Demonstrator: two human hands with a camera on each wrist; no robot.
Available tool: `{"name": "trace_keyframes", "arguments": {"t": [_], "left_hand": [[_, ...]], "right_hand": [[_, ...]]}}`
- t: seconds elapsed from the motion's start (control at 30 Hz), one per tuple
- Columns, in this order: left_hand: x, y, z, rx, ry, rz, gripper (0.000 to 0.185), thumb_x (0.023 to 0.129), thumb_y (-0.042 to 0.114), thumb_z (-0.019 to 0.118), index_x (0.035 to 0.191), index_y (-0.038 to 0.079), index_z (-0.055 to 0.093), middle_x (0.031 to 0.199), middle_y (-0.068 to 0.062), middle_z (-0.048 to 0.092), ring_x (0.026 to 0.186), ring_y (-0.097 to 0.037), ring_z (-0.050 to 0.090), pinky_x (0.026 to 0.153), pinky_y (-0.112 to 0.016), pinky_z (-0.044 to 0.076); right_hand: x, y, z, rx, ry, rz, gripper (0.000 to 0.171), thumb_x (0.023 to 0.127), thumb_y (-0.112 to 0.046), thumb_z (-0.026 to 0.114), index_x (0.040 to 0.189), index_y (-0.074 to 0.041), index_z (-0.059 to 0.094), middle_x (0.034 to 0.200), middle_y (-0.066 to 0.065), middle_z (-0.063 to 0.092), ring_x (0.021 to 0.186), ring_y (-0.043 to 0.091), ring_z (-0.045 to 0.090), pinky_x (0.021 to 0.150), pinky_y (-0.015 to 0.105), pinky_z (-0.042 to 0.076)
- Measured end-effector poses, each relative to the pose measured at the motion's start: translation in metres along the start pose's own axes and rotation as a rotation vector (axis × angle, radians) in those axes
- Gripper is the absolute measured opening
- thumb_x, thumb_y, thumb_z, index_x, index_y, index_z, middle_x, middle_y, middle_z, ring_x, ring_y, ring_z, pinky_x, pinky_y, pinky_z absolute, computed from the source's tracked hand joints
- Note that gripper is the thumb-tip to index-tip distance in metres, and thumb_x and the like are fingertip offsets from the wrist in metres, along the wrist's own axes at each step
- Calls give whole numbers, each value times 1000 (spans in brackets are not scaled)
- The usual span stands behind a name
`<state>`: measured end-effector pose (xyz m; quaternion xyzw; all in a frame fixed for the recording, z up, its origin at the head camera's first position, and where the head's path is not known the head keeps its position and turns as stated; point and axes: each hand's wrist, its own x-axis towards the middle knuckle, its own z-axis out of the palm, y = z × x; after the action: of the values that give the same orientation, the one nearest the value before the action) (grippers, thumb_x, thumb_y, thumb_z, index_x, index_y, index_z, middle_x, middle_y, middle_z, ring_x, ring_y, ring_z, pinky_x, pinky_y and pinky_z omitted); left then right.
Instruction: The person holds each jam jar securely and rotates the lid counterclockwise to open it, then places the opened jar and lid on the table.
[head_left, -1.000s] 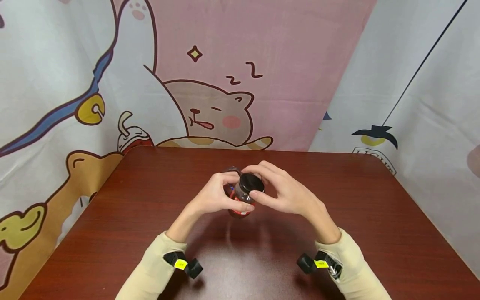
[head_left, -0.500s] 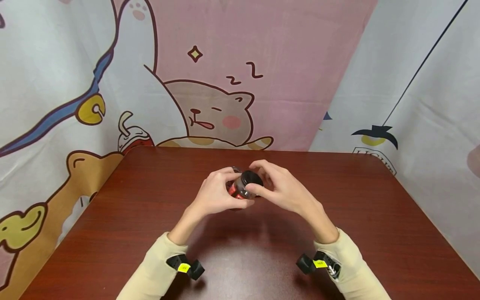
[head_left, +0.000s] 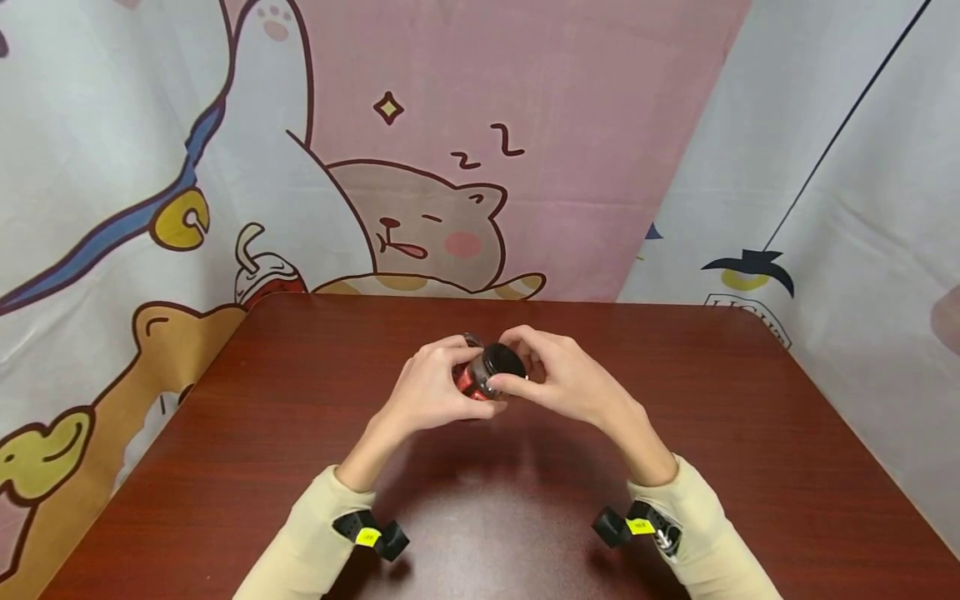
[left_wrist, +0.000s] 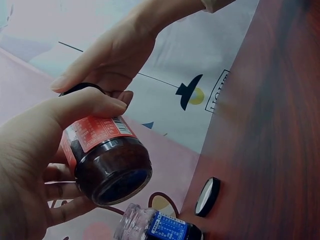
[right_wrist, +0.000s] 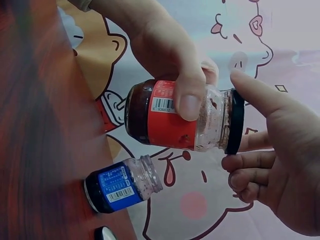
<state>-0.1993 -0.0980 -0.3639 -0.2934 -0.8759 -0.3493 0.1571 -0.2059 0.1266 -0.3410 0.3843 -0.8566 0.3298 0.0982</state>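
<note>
1. Backdrop: printed cloth (head_left: 450,167) with cartoon cats on pink and white panels, hung behind and to both sides of the table.
2. Table (head_left: 750,433): dark reddish wood grain, glossy, rounded far corners.
3. Sleeves (head_left: 300,550): pale cream, one on each forearm, each with a black wrist strap bearing a yellow tag.
4. Left hand (head_left: 431,392): raised above the table centre, fingers and thumb curled round the body of the red-label jar, thumb laid across the label.
5. Right hand (head_left: 570,383): just to the right of the left, thumb and curled fingers closed round the black lid at the jar's end.
6. Red-label jar (right_wrist: 175,117): glass, dark contents at its base end, lying tilted on its side between the two hands, clear of the table; base toward the left hand, lid toward the right.
7. Blue-label jar (right_wrist: 122,182): glass, uncapped, standing on the table beyond the hands; smaller than the red-label one.
8. Black lid (right_wrist: 235,122): seated on the red-label jar's mouth, inside the right hand's grip.
9. Loose cap (left_wrist: 207,196): black rim, white inside, lying on the table just beside the blue-label jar.
</note>
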Motion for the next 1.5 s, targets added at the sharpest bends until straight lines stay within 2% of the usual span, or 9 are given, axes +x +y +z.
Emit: {"name": "trace_keyframes", "arguments": {"t": [0.23,0.4,0.53,0.7,0.8,1.03,1.13,1.27,1.5], "left_hand": [[0,-1,1,-16,-24,36,49,63,42,89,103,15,78,85,12,60,73,-7,54,60,-27,45],[0,-4,1,-62,-37,57,45,63,40,90,100,18,78,81,12,58,69,-7,51,56,-26,43],[0,-5,0,-126,-58,74,42,64,39,91,98,18,77,82,11,58,71,-7,53,58,-26,45],[0,-6,0,-226,-86,92,40,64,36,93,96,17,77,84,10,61,75,-8,55,62,-31,49],[0,-7,0,-286,-104,96,39,64,33,94,96,17,78,83,10,63,77,-9,55,63,-32,49],[-1,-9,-3,-397,-191,91,34,65,30,94,92,22,76,80,9,61,78,-13,52,64,-31,44],[-1,-10,-2,-434,-229,103,33,65,29,94,91,22,76,83,9,63,80,-13,54,66,-34,45],[-1,-11,-3,-489,-272,119,34,66,25,94,95,21,77,90,8,67,85,-15,56,70,-41,48],[0,-11,-6,-523,-310,137,35,68,24,94,98,18,77,99,6,69,94,-16,60,81,-35,49]], "right_hand": [[-1,-1,-2,24,-30,-22,40,89,-40,77,119,-19,61,79,-6,56,66,21,56,57,27,45],[-1,-1,-4,33,-43,-57,42,89,-38,78,122,-17,61,82,-8,56,68,17,56,59,27,46],[-1,-2,-6,32,-49,-81,44,88,-37,79,124,-16,62,85,-11,55,71,10,53,61,28,46],[-2,-3,-8,41,-62,-107,44,88,-36,79,124,-18,62,89,-7,59,76,12,55,65,26,45],[-3,-3,-9,46,-67,-127,45,87,-34,80,125,-19,62,92,-7,60,77,12,55,66,25,45],[-4,-9,-12,48,-80,-187,44,86,-32,80,125,-22,64,92,-7,57,81,9,51,69,25,45],[-5,-10,-12,56,-83,-215,42,87,-31,79,125,-22,65,90,-5,57,82,13,53,70,26,44],[-5,-11,-12,67,-91,-233,41,88,-29,78,127,-24,65,93,-11,57,84,10,53,72,26,46],[-5,-14,-13,67,-98,-247,44,87,-27,76,129,-22,64,99,-12,59,87,6,52,74,28,48]]}}
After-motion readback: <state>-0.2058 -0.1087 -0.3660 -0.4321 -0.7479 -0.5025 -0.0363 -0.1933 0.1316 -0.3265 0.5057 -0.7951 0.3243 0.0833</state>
